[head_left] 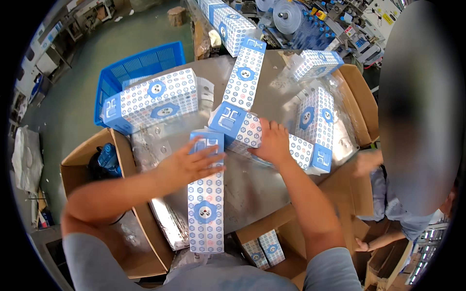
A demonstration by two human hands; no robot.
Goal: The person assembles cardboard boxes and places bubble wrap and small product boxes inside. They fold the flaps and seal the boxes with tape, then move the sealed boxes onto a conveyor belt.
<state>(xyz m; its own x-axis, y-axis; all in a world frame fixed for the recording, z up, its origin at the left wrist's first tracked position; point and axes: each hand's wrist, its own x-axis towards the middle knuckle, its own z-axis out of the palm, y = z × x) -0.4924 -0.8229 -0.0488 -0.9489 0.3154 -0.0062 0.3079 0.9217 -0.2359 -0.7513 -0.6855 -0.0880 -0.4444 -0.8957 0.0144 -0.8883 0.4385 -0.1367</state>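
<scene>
My left hand (196, 162) has its fingers spread over the upper end of a long blue-and-white pack (206, 213) printed with small round patterns and a cartoon animal. This pack lies lengthwise toward my body, its lower end near my lap. My right hand (275, 143) grips the middle of a similar pack (238, 123) lying crosswise on the metal table (245, 194), thumb on its near side and fingers over its top. The crosswise pack's upper left end meets the end of a third pack (245, 75) standing off beyond it.
More packs lie at the left (160, 97) and right (315, 119). A blue plastic basket (141, 60) stands behind the left ones. Open cardboard boxes flank me, one (131, 194) holding a blue bottle (109, 157), another (286, 223) holding small packs. Another person's hand (367, 162) is at the right.
</scene>
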